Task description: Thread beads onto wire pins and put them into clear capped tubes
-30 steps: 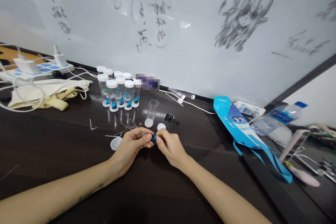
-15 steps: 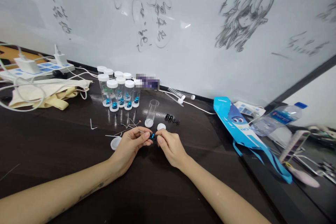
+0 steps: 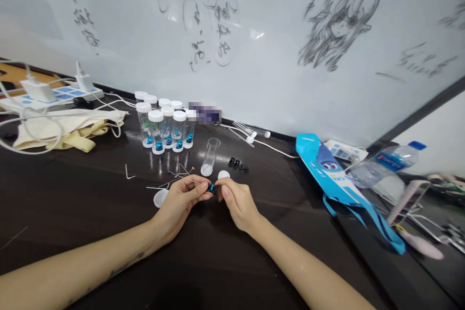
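Between the thumb and fingers of my left hand (image 3: pixel 187 194) is a small blue-and-black part (image 3: pixel 211 188), too small to name exactly. A thin metal rod runs out past those fingers to the upper left. My right hand (image 3: pixel 236 199) is closed in a pinch at the part's right end, where the fingertips hide the contact. Just beyond the hands stands an uncapped clear tube (image 3: pixel 211 155) with a white base. One white cap (image 3: pixel 224 175) lies behind my right fingers, and another white cap (image 3: pixel 160 198) sits beside my left wrist.
Several white-capped tubes (image 3: pixel 156 131) with blue pieces inside stand at the back left. Small black rings (image 3: pixel 238 163) lie in a row right of the open tube. Thin wires (image 3: pixel 180 171) and an L-shaped hex key (image 3: pixel 127 172) are on the dark table. A blue bag (image 3: pixel 323 164) lies right.
My right fingertips have shifted slightly right along the small part. My left hand keeps its grip, and the things on the table stay in place.
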`<state>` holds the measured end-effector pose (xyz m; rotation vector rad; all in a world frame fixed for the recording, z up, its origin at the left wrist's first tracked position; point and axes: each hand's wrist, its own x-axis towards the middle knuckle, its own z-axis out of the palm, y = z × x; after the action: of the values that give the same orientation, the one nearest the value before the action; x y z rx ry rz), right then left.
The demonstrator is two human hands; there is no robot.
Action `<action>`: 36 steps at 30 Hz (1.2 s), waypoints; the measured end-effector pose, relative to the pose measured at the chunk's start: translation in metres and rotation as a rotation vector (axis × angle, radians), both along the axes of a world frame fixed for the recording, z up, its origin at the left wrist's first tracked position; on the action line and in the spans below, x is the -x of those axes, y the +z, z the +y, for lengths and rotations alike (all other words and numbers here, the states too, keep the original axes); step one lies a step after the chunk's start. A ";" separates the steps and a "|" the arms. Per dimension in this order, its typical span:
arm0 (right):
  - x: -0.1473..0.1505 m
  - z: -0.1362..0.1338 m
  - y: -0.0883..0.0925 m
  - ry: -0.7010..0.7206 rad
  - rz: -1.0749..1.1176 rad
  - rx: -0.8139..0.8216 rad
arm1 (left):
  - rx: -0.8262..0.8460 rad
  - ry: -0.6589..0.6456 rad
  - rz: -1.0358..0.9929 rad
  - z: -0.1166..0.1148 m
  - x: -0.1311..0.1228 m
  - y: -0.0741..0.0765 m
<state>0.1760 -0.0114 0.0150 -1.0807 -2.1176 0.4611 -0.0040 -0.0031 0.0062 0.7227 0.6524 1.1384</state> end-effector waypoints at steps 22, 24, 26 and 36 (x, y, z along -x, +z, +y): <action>0.000 0.001 -0.002 -0.021 0.038 -0.001 | -0.029 0.005 -0.008 0.002 0.000 -0.004; 0.000 0.001 -0.002 -0.015 0.034 -0.010 | -0.034 0.004 -0.011 0.003 -0.001 -0.004; 0.000 0.001 -0.002 -0.016 0.031 -0.014 | -0.034 0.003 -0.008 0.003 -0.001 -0.005; 0.000 0.001 -0.002 -0.028 0.023 -0.008 | -0.023 0.010 -0.002 0.002 0.000 -0.002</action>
<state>0.1763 -0.0102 0.0131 -1.0943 -2.0796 0.4498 -0.0038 -0.0014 0.0038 0.7386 0.6428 1.1576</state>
